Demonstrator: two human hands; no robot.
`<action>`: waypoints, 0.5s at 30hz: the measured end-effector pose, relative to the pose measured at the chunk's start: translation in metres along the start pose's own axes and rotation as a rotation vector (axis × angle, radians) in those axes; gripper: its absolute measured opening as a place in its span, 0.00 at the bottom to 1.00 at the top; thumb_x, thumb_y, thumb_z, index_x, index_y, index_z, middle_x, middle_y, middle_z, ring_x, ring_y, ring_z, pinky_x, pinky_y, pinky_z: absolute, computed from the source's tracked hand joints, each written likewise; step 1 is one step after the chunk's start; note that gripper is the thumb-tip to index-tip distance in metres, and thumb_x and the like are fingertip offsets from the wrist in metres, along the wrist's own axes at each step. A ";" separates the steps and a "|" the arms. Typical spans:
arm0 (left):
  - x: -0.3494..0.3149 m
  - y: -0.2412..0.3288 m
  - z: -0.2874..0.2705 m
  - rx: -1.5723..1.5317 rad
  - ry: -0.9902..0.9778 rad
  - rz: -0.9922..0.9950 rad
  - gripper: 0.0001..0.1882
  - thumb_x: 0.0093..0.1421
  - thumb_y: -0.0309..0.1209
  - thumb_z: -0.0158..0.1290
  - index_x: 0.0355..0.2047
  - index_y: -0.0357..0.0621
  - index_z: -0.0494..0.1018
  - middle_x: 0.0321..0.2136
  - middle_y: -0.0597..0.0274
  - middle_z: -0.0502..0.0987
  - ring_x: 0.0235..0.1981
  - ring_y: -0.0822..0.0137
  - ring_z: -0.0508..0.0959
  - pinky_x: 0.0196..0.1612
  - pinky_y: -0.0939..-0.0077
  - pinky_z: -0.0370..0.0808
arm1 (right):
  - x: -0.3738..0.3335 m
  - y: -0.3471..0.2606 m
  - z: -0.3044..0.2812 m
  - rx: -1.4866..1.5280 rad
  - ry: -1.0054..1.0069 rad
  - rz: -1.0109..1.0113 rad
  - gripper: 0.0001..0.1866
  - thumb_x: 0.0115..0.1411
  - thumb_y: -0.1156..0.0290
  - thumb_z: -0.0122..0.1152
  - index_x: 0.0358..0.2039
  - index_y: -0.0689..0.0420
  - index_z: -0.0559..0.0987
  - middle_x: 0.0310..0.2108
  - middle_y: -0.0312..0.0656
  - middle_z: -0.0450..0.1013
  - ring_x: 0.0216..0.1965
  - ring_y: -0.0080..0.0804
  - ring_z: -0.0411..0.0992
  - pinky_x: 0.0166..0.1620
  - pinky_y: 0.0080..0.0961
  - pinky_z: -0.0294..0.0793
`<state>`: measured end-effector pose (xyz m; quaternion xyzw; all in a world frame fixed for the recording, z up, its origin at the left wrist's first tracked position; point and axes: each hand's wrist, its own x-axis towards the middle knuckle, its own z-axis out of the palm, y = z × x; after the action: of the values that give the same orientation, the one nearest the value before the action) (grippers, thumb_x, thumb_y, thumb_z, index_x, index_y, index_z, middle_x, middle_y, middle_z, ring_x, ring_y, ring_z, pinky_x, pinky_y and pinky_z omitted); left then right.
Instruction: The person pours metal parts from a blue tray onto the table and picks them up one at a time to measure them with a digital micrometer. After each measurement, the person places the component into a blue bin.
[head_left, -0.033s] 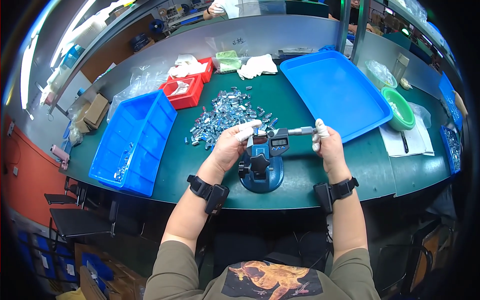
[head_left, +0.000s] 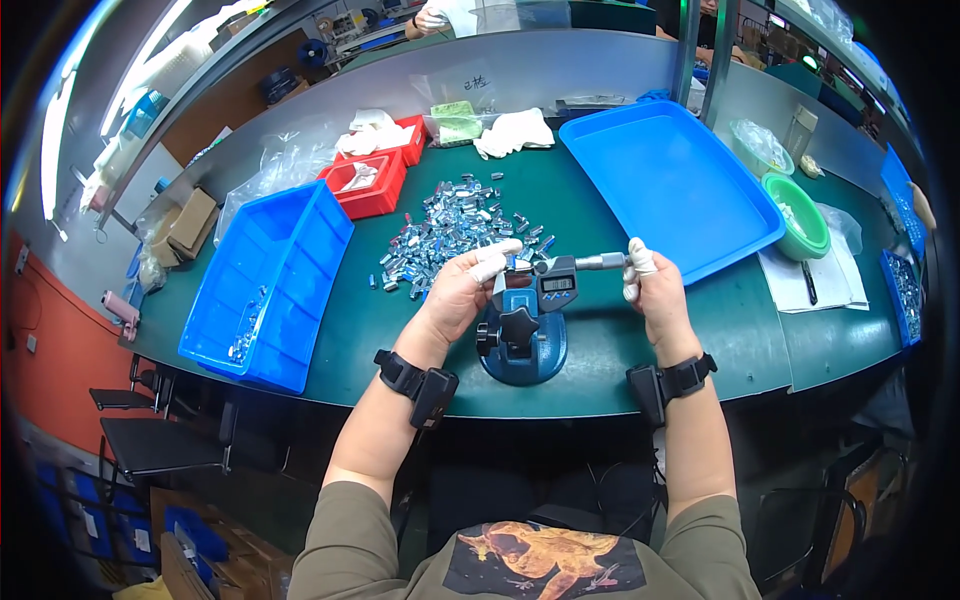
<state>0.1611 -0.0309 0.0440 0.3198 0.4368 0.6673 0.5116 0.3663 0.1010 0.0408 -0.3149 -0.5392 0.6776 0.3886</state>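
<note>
A digital micrometer (head_left: 557, 287) is clamped in a blue stand (head_left: 524, 364) near the table's front edge. My left hand (head_left: 462, 288), its fingertips in white covers, pinches a small shiny metal piece (head_left: 517, 264) at the micrometer's measuring gap. Those fingers partly hide the piece. On the other side, my right hand (head_left: 655, 288) has its covered thumb and fingers closed round the end of the micrometer's thimble (head_left: 604, 262). Just beyond the stand lies a heap of small metal parts (head_left: 450, 229), silvery with some blue and red.
At the left a blue bin (head_left: 313, 262) holds several small parts. Red boxes (head_left: 376, 196) and a white cloth (head_left: 515, 134) lie at the back. On the right are a blue tray (head_left: 680, 185), green bowls (head_left: 800, 238) and paper with a pen (head_left: 810, 284). Another person's hand (head_left: 432, 20) shows beyond the partition.
The digits on the micrometer's display look different. Both hands keep their places.
</note>
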 end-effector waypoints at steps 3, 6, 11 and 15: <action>0.001 -0.001 0.000 0.024 0.006 0.019 0.17 0.54 0.28 0.47 0.44 0.35 0.67 0.35 0.56 0.74 0.33 0.66 0.75 0.39 0.76 0.72 | 0.001 0.005 -0.001 0.001 -0.030 -0.057 0.15 0.57 0.57 0.50 0.20 0.53 0.68 0.15 0.28 0.62 0.13 0.12 0.57 0.14 0.09 0.51; 0.000 -0.003 0.000 0.061 0.029 0.040 0.16 0.54 0.28 0.47 0.44 0.35 0.67 0.34 0.57 0.74 0.30 0.67 0.75 0.38 0.77 0.72 | 0.001 0.007 -0.001 0.007 -0.065 -0.120 0.14 0.57 0.58 0.50 0.20 0.53 0.68 0.15 0.28 0.62 0.13 0.12 0.56 0.15 0.09 0.51; -0.005 0.001 -0.005 0.102 0.108 0.113 0.15 0.55 0.28 0.47 0.42 0.35 0.68 0.32 0.58 0.74 0.29 0.69 0.75 0.36 0.80 0.71 | -0.001 0.009 -0.002 0.021 -0.124 -0.162 0.13 0.57 0.60 0.49 0.20 0.53 0.68 0.14 0.28 0.62 0.13 0.11 0.55 0.16 0.08 0.51; -0.030 0.037 -0.020 0.509 0.363 0.399 0.14 0.54 0.28 0.48 0.41 0.35 0.69 0.30 0.59 0.75 0.29 0.72 0.74 0.34 0.81 0.71 | -0.001 0.005 -0.002 0.031 -0.105 -0.118 0.13 0.58 0.61 0.49 0.20 0.53 0.68 0.14 0.28 0.61 0.13 0.11 0.54 0.16 0.09 0.50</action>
<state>0.1369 -0.0683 0.0699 0.3922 0.6015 0.6697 0.1896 0.3674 0.1010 0.0350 -0.2407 -0.5656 0.6775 0.4039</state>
